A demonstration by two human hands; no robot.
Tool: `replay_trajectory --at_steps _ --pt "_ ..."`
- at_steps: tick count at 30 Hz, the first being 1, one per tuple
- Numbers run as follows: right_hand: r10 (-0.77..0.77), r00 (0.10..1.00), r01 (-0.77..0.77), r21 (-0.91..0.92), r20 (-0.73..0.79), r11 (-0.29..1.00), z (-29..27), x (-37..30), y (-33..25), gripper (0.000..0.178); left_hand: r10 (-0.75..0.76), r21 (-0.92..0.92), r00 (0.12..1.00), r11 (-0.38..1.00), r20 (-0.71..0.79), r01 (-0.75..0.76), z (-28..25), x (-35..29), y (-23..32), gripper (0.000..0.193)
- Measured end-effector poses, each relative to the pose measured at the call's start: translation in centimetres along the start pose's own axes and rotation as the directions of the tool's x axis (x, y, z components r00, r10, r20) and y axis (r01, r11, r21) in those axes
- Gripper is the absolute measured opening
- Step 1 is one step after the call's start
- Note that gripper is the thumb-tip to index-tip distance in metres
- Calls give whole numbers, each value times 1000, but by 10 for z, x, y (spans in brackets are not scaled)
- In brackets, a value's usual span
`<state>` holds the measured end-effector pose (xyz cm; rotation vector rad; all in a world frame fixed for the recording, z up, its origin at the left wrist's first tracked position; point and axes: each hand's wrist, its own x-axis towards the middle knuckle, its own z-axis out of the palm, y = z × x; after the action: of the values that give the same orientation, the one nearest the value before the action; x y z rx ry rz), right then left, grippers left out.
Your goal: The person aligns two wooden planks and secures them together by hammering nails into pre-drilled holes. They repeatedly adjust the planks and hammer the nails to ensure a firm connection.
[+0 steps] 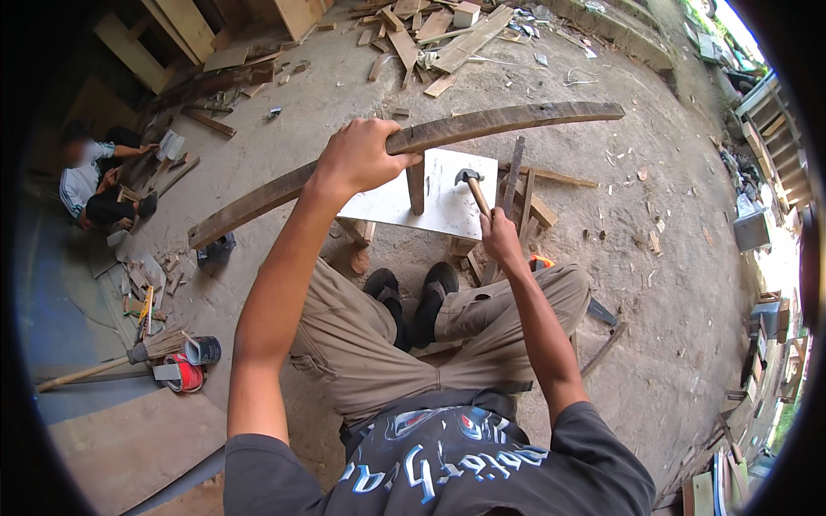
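Observation:
My left hand (359, 156) is closed around the middle of a long dark wooden plank (499, 119), which runs across in front of me and looks bowed in this wide view. Under it, a short upright piece of wood (416, 189) stands over a low white-topped work table (449, 176); whether the two are joined is hidden by my hand. In my right hand (500, 238) is a claw hammer (473, 185), gripped by its wooden handle. The hammer's head is over the right part of the white top, apart from the plank.
Wood strips (516, 176) lean at the table's right side. A saw (602, 312) lies by my right knee. Scrap wood (447, 43) is piled at the back. Another person (95, 176) sits far left. Paint cans (183, 371) and a broom (155, 346) are at left.

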<state>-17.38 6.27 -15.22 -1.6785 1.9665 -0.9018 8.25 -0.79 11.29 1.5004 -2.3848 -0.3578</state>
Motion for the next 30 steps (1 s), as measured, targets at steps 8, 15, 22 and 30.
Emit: replay_trajectory --at_steps 8,15,22,30 --pt "22 912 -316 669 409 672 -118 -109 -70 33 5 124 1000 992 20 -8 3 -1 -7 54" --pt "-162 974 22 652 155 758 -193 -89 -173 36 -20 142 993 990 114 4 -3 -6 0 54" --pt "-341 928 301 239 151 923 -217 -55 -207 31 19 213 993 976 120 -44 -1 -10 3 61" --pt "-312 949 309 51 55 950 -204 -36 -203 26 118 213 991 968 62 -129 14 -15 4 58"
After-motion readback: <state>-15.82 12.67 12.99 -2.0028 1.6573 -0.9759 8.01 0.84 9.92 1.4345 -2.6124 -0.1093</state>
